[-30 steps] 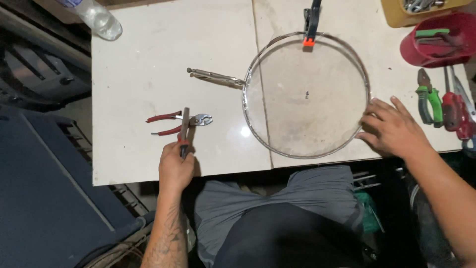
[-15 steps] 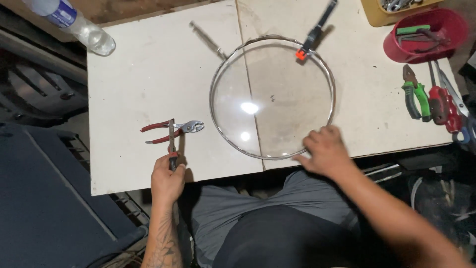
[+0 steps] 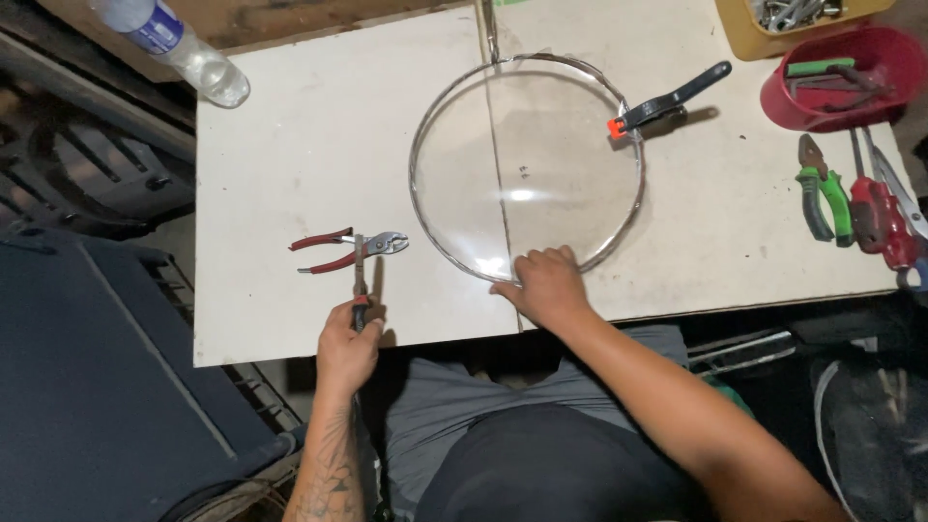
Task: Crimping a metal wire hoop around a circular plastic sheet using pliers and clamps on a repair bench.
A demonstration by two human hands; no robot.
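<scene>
Single head view, looking steeply down, near white table.

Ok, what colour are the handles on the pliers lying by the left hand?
Red, on the pliers; clearest in the head view.

Table: white top, scuffed, seam down its middle.
Floor: dark, cluttered, left of the fingers.
Wall: brown board beyond the table's far edge.
Light: glare above the fingers.

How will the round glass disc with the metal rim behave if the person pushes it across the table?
The disc lies flat, so it would probably slide, not roll. The clamp on its rim may drag along. It looks like clear glass, so likely fragile. The right hand rests on its near edge.
</scene>
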